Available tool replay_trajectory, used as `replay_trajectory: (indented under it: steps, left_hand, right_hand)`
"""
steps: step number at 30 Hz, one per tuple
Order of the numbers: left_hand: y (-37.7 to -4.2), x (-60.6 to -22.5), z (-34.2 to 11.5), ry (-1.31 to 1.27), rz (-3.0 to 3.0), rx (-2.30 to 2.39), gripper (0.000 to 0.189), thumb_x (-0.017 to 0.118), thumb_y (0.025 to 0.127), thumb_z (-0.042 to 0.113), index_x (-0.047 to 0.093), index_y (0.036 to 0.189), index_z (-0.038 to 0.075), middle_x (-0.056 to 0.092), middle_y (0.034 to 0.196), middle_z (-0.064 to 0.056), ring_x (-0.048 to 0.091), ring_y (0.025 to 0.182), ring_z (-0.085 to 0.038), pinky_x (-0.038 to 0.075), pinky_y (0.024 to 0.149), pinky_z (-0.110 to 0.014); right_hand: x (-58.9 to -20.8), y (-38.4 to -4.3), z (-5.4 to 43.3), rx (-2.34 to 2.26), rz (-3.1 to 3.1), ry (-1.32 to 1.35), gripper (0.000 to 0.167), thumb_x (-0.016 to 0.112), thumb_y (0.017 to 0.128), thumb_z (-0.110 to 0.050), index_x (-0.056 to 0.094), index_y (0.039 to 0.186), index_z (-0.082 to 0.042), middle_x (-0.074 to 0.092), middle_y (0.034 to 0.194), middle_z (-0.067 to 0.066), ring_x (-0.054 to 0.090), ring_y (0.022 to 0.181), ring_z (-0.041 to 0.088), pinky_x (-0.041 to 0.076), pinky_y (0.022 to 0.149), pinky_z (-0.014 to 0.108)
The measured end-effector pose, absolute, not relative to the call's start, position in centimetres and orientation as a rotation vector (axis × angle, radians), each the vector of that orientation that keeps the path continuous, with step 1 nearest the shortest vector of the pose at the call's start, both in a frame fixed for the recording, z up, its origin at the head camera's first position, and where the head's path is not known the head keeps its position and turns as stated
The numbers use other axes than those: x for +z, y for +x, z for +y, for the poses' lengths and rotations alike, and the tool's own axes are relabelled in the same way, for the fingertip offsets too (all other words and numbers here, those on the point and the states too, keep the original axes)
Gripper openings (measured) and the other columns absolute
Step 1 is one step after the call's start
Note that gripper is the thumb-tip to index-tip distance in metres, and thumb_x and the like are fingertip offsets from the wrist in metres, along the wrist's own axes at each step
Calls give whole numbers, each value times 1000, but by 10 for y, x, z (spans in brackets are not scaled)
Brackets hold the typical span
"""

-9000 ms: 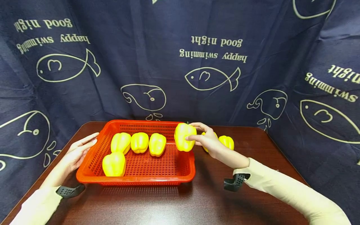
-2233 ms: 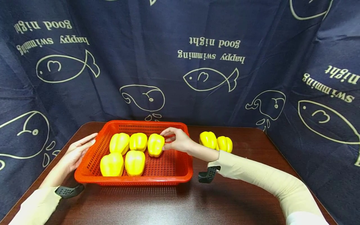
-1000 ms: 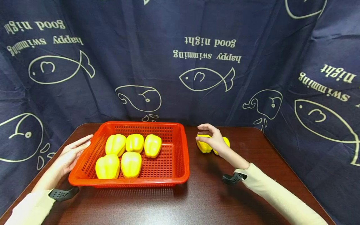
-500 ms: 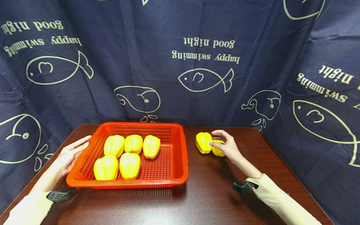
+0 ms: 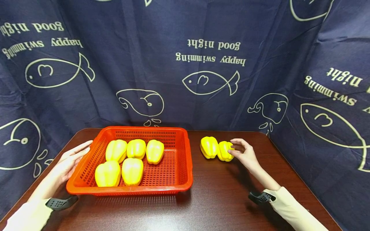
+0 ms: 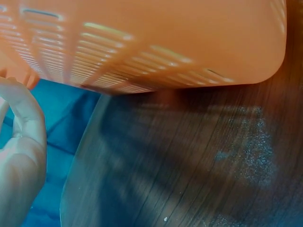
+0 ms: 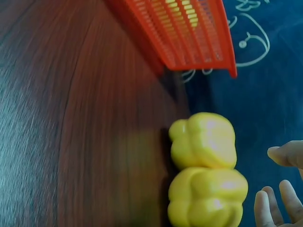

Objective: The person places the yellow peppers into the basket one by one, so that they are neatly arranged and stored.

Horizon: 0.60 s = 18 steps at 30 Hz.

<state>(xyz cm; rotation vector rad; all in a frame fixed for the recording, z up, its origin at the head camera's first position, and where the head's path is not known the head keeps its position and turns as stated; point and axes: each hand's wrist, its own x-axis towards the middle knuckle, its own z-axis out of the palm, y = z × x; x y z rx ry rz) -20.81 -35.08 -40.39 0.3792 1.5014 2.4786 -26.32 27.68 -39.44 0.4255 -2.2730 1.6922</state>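
A red plastic basket [image 5: 179, 187] holds several yellow bell peppers, such as the front-left bell pepper [image 5: 108, 173] and the back-right bell pepper [image 5: 154, 151]. At the basket's left rim rests my left hand [image 5: 67, 163], its fingers mostly straight. Right of the basket, two more yellow peppers lie side by side on the table: a left pepper [image 5: 209, 147] and a right pepper [image 5: 224, 151]. My right hand [image 5: 245, 154] is beside the right pepper, thumb and fingers spread. The right wrist view shows a gap between that hand and both peppers.
The dark brown wooden table [image 5: 214, 199] carries everything. A navy curtain [image 5: 179, 64] printed with fish and whales stands behind it and along both sides. Each wrist wears a black strap mount, such as the right one [image 5: 261, 197].
Earlier, the right hand held a pepper over the basket; that pepper now lies in the front row. The hand then left the basket and moved right, past the loose left pepper to the right one.
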Motion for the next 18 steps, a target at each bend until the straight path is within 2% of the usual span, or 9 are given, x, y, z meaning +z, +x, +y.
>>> replay_trajectory:
  steps: [7,13,18]
  left_hand:
    - [-209,-404,-350,396,1469,2484,46,29,104,2,64,126,23,71,114,0,70,99,-15,58,80,-29]
    - [-209,-402,-350,371,1495,2478,45,30,104,3,64,126,24,71,113,1,70,99,-14,58,80,-29]
    - [-208,-404,-350,392,1482,2480,48,27,105,2,63,127,24,71,115,1,69,100,-14,58,80,-28]
  right_hand:
    - [-400,-264,289,1648,-2326,338,48,73,78,6,51,121,11,58,98,-22,65,92,4,53,74,12]
    - [-406,-269,296,1605,-2374,284,47,73,80,2,52,122,7,55,101,-21,60,91,-4,52,75,11]
    - [-415,-274,299,1560,-2378,297,47,74,81,-1,53,122,8,57,105,-14,63,97,7,50,78,10]
